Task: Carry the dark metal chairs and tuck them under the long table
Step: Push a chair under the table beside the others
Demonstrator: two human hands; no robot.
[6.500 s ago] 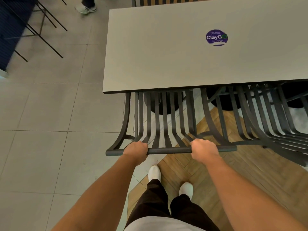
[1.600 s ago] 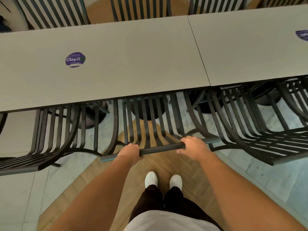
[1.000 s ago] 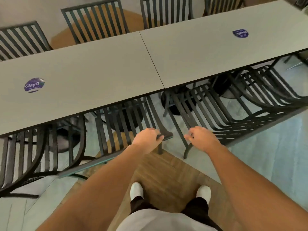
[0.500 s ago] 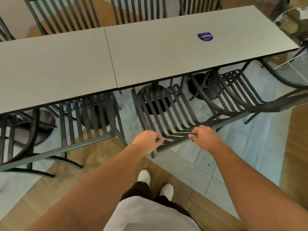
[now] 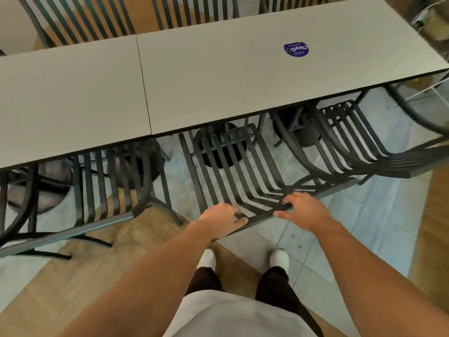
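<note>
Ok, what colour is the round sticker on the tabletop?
Purple with white lettering, on the grey table; the sticker shows clearly in the head view.

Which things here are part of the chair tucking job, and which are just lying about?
Job: middle chair, gripped at its top rail by the left hand and right hand; neighbouring chairs; long table.
Lying about: round sticker; far-side chairs.

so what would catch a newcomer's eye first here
Both hands, the left hand and the right hand, grip the top rail of a dark slatted chair at centre. Behind it runs the long table, bearing a round purple sticker at right.
</note>
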